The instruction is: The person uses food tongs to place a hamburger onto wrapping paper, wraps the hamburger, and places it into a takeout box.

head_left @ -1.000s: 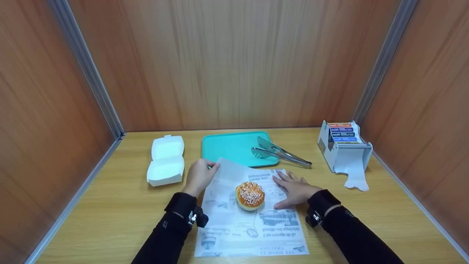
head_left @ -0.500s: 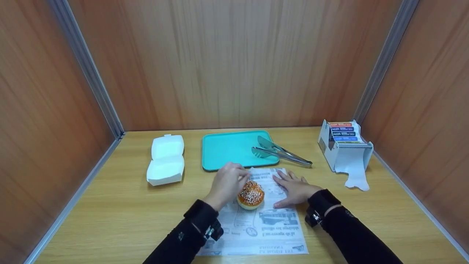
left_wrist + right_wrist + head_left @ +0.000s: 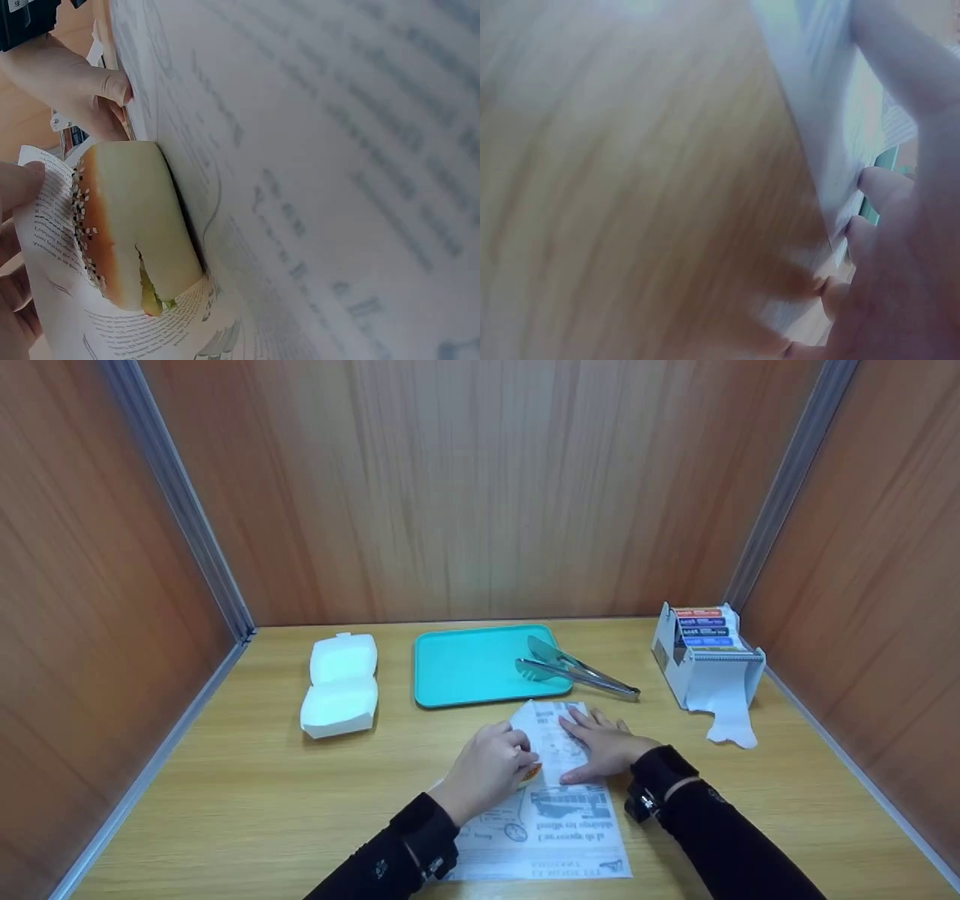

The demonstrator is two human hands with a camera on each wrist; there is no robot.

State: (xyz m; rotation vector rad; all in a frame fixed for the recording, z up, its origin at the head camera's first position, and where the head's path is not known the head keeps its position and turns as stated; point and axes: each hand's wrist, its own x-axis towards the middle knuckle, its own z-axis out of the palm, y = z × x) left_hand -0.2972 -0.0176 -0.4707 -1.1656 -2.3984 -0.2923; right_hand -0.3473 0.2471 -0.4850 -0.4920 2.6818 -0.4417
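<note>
Standing here watching someone with a round golden-brown seeded bun (image 3: 139, 214) sitting on a white printed sheet of paper (image 3: 551, 840), and I'd say the step in hand is folding the sheet's left side up over the bun. From above the left hand (image 3: 486, 771) hides most of it, but down by the left wrist you can see it resting on the paper, slit in its side, bit of filling poking out. Left grip: fingers curled, pinching the raised paper edge. Right hand (image 3: 609, 748): no grip on anything, fingers spread, pressing the sheet just right of the bun. IMO the next move calls for bringing that flap across snugly and pinning it so it doesn't spring back.

Count for anyone who cares: 1 bun, 1 sheet as far as I can tell, 2 hands. Behind those, 1 rectangular turquoise plastic-looking tray (image 3: 465, 667), with 1 set of silver metal tongs (image 3: 596, 682) reaching over its right end. On the left, 1 white hinged clamshell box (image 3: 341, 701), lid laid back. Far right, 1 white box-shaped dispenser (image 3: 681, 684) with 1 white strip (image 3: 727, 716) hanging out front; at least 4 coloured labels, too small to count for sure. All on 1 light wood surface (image 3: 225, 802).
</note>
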